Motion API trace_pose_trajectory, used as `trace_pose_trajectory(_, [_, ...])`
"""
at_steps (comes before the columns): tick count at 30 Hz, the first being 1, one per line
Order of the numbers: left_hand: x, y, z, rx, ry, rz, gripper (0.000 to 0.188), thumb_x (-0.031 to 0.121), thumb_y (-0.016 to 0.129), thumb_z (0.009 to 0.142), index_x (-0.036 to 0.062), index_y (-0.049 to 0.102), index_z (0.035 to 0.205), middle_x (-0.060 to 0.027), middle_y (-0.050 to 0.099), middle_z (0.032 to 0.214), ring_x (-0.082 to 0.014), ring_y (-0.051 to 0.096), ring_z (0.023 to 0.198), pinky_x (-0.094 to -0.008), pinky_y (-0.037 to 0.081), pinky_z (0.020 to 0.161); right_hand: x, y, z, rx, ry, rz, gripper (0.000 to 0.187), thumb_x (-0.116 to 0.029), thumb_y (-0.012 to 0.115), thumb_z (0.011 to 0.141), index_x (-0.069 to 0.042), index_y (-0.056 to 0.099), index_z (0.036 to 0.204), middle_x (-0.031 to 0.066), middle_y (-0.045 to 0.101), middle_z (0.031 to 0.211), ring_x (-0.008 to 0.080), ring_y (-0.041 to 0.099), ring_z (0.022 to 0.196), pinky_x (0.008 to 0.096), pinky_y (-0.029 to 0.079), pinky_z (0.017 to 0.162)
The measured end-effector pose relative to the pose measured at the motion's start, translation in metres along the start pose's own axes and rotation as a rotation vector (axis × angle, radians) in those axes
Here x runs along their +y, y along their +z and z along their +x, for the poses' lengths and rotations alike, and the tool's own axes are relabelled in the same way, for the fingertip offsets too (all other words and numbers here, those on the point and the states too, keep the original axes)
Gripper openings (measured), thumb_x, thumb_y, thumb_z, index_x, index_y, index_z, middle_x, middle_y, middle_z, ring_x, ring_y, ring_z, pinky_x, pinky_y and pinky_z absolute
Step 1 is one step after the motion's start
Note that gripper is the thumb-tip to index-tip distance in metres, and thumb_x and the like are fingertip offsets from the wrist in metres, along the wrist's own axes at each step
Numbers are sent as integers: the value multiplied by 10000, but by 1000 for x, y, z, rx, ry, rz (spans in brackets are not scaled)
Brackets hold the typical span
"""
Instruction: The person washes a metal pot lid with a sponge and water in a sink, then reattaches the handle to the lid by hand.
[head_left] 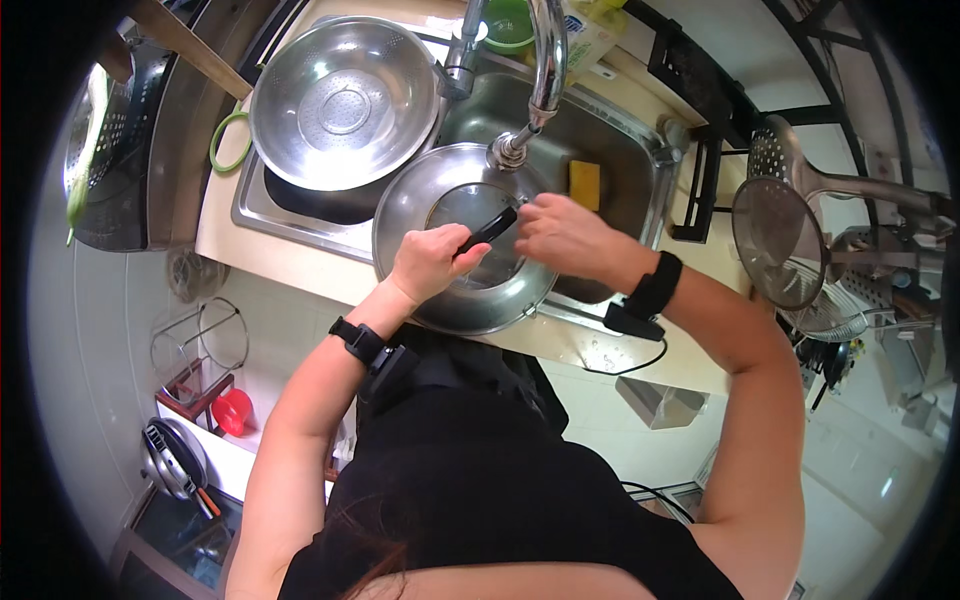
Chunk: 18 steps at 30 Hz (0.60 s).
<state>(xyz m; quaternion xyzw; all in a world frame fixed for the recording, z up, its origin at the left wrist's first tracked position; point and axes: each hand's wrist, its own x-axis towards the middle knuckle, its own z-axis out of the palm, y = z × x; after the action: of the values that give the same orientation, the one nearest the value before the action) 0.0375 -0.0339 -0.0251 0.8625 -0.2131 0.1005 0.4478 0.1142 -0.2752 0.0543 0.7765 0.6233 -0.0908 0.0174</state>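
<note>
A round pot lid point(405, 215) with a wide metal rim, a see-through middle and a black handle point(487, 231) lies over the front of the sink. My left hand point(432, 262) is closed round the handle's near end. My right hand point(566, 236) is beside the handle's far end, over the lid's right part, its fingers curled together. Whatever those fingers pinch is hidden. The chrome faucet point(546, 75) stands just beyond the lid. To the right, a yellow sponge point(584, 186) rests in the metal sink point(635, 165).
A large steel colander point(345, 108) sits at the sink's left, beside a green ring point(230, 142). Behind the faucet is a green bowl point(509, 26). Skimmers and a mesh strainer point(780, 242) hang at the right. A red plastic vessel point(232, 412) is lower left.
</note>
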Motion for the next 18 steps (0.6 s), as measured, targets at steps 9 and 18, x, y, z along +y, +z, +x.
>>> trace_pose_trajectory(9, [-1,0,0,-14,-14,15,336,335,733,920,58,612,772,-117,572,686,-326,597,588,-407,453,511,-14,3,-9,-44,142,47,42,-204,642,810,-200,683,808,-52,610,771,163,594,912,320,438,780])
trace_pose_trajectory(18, [-1,3,0,12,-1,44,344,362,729,918,89,592,759,-84,600,694,-307,624,592,-408,469,495,-22,-2,-6,-87,153,65,50,-196,640,824,-187,684,845,-36,615,776,173,600,903,324,448,778])
